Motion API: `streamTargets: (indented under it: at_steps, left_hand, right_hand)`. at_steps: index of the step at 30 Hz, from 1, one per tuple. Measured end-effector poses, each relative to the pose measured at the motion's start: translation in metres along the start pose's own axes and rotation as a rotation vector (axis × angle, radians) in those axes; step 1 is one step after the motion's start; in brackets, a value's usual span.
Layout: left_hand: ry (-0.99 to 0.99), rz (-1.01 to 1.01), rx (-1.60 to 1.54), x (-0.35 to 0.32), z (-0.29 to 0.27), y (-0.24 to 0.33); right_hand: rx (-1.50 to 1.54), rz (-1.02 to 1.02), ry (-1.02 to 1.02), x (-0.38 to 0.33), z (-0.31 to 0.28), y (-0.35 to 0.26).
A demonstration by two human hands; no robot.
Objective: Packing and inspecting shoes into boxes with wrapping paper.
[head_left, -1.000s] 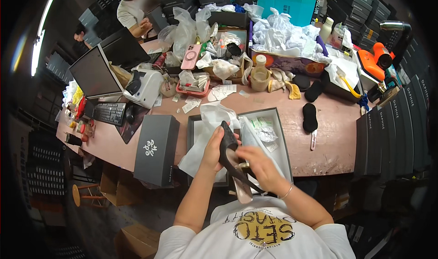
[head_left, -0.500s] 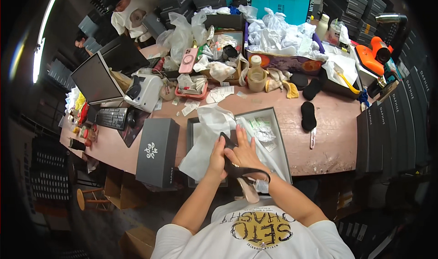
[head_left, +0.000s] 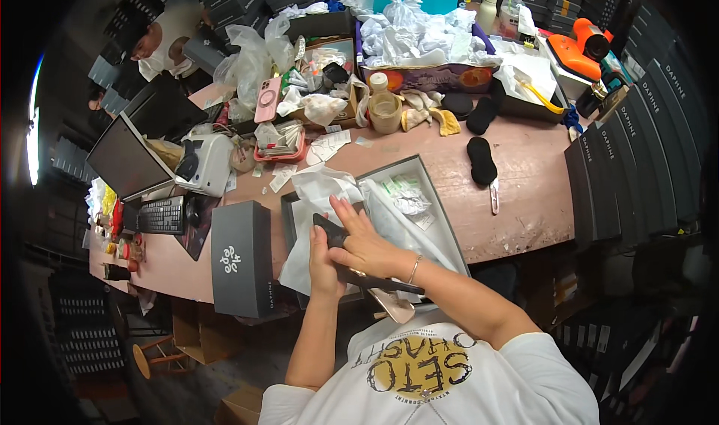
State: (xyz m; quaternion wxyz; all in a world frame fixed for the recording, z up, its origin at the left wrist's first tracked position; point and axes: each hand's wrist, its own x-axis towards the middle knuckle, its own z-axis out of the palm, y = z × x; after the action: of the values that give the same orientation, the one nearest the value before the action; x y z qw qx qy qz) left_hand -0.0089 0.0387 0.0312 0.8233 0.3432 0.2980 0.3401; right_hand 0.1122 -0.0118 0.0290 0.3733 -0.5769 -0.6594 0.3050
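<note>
A black slingback shoe (head_left: 329,232) with a beige underside is between my hands, over the boxes at the table's front edge. My left hand (head_left: 323,270) grips it from the left, thumb along its edge. Across its top lies my right hand (head_left: 368,247), fingers stretched out and pointing away to the left. The shoe's strap (head_left: 386,283) runs under my right wrist, and its beige part (head_left: 393,305) hangs near my shirt. Just beyond my fingers is white tissue paper (head_left: 322,181). To the right, an open grey shoebox (head_left: 443,214) holds a crumpled white bundle (head_left: 408,196) and white wrapping.
A closed dark grey shoebox (head_left: 243,256) stands left of my hands. Black padded pieces (head_left: 481,161) lie to the right. Behind are a jar (head_left: 385,113), a phone (head_left: 267,100) and a box of crumpled paper (head_left: 427,77). Stacked shoeboxes (head_left: 636,155) border the right side. Another person is at back left.
My view has shifted, so the table items sit further left and higher. The right hand has swung, its fingers now pointing more leftward across the shoe. The left hand still holds the shoe.
</note>
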Motion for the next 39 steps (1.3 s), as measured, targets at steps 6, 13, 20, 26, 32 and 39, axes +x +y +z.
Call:
streamTargets:
  at_steps: [6, 13, 20, 26, 32, 39]
  left_hand:
    - [0.012, -0.031, -0.018, -0.007, 0.01, 0.012]
    - [-0.022, 0.0, 0.112, 0.004, 0.012, -0.003]
    - [0.037, 0.031, 0.073, -0.004, -0.001, 0.001]
    - [0.08, -0.029, 0.02, 0.005, 0.016, 0.013]
    - [-0.139, -0.053, -0.089, 0.037, -0.009, 0.029]
    - [-0.158, -0.09, 0.067, 0.034, 0.004, -0.004]
  right_hand:
    - [-0.159, -0.255, -0.003, -0.012, -0.021, -0.017]
    - [-0.212, 0.037, 0.199, -0.02, 0.0, 0.002]
    - [0.048, 0.001, -0.014, -0.001, 0.003, 0.002]
    - [-0.182, -0.148, -0.001, -0.018, -0.023, -0.022]
    - [0.046, -0.069, -0.023, -0.072, -0.009, -0.029]
    - [-0.238, 0.01, 0.01, -0.051, -0.011, -0.031]
